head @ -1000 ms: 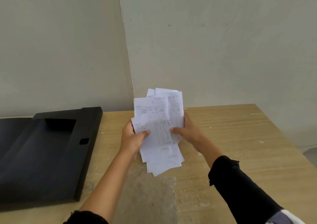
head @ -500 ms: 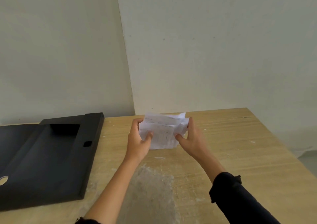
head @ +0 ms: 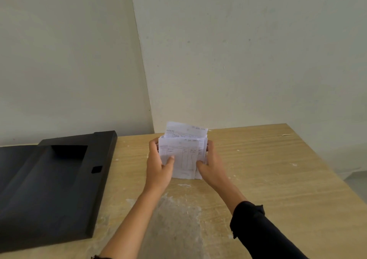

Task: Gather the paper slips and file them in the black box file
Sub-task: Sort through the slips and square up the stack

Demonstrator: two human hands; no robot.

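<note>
Presently, the paper slips [head: 183, 153] are held upright as a loose bundle above the middle of the bench [head: 268, 179], toward its far edge, with the lower edges of the bundle close to or resting on the surface; which of the two cannot be told. Printed tables and some handwriting are seen on the front sheets. The bundle is uneven: one slip stands higher at the back, and the lower edges are not aligned.

The left hand [head: 158, 165] is closed on the left side of the bundle, thumb across the front sheet. The right hand [head: 210, 165] is closed on the right side in like manner. Each grip is therefore judged to be holding the slips, not empty.

The slips are judged to be very light, thin and limp, liable to fan out, crease or slide from the bundle if pinched at one corner only. A hold across both long sides, as now applied, is considered suitable, and squaring on the bench is advised before filing.

The black box file [head: 49, 189] lies open and flat at the left edge of the bench, apart from the hands.
</note>
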